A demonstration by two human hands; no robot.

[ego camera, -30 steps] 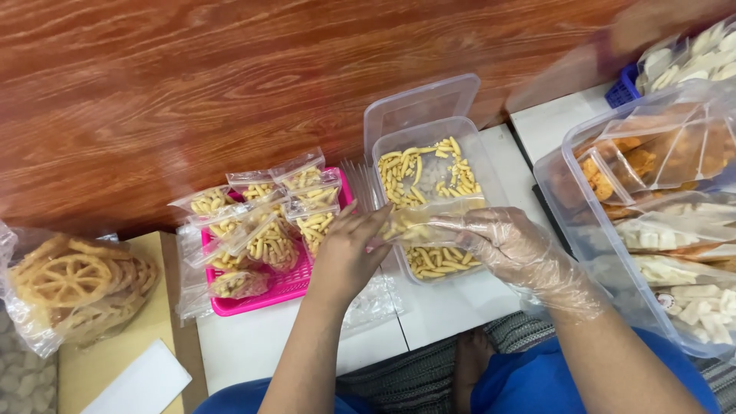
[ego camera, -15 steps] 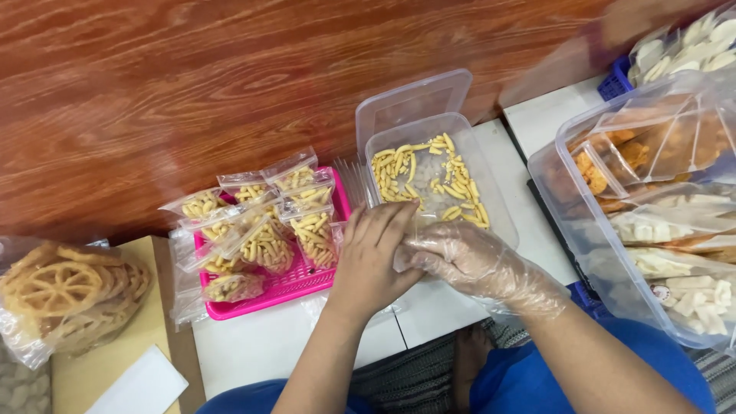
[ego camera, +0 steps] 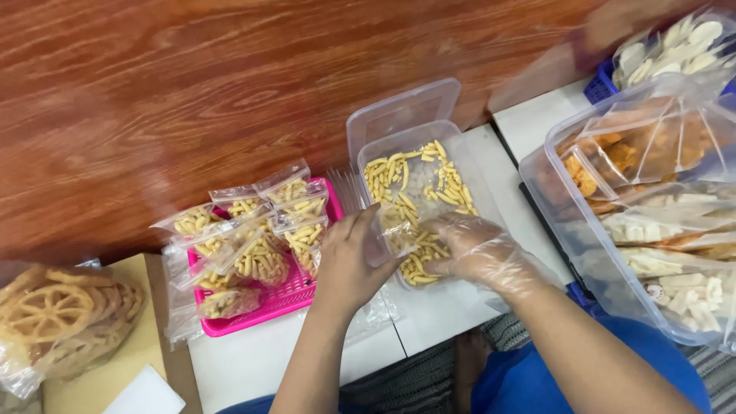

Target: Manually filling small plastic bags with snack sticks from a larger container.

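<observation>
My bare left hand (ego camera: pixel 349 264) holds a small clear plastic bag (ego camera: pixel 395 226) at the near edge of a clear rectangular container (ego camera: pixel 381 142) of yellow stick snacks (ego camera: pixel 414 180). My right hand (ego camera: pixel 475 249), in a thin clear glove, reaches into the container's near end among the sticks, right beside the bag. Whether it grips any sticks is hidden by the fingers. To the left, a pink basket (ego camera: pixel 287 295) holds several small sealed bags of the same snack (ego camera: pixel 264 257).
A large clear bin (ego camera: pixel 556 203) of bagged orange and white snacks stands at the right. A bag of round wheel-shaped crackers (ego camera: pixel 57 318) lies at the far left. Wooden floor lies beyond the white table (ego camera: pixel 253 349). A blurred arm moves at the top right.
My hands were pressed together over the bag a moment ago. They have parted, and my right hand now dips into the container while the left keeps the bag.
</observation>
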